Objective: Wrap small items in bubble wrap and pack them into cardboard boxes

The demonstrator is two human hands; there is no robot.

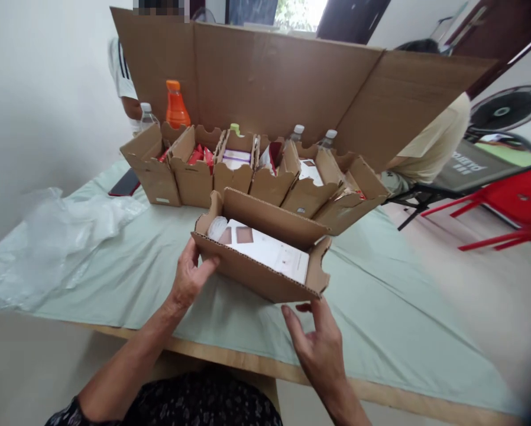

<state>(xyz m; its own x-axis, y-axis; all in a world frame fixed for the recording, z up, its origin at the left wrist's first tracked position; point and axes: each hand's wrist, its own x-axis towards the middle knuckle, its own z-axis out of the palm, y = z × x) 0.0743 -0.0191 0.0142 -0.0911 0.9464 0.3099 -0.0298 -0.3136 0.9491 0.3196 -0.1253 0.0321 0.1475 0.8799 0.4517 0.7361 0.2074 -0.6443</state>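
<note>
A narrow open cardboard bin [252,269] sits at a slant before me on the cloth-covered table. Inside it lie a white printed carton [265,251] and, at its left end, a clear plastic roundish item [217,227] that I cannot make out fully. My left hand [190,275] grips the bin's left end, thumb on the front wall and fingers around the side. At the lower right front corner, my right hand [316,331] holds the bin with bent fingers partly hidden by it; its thumb stays low, near the bottom edge.
Behind stands a row of several similar bins [194,189] with packets and boxes, backed by a tall cardboard screen [287,77]. Bottles, one orange [177,106], show behind the row. Crumpled clear plastic [57,242] lies left, near a dark flat object [124,182]. Two people sit beyond the screen.
</note>
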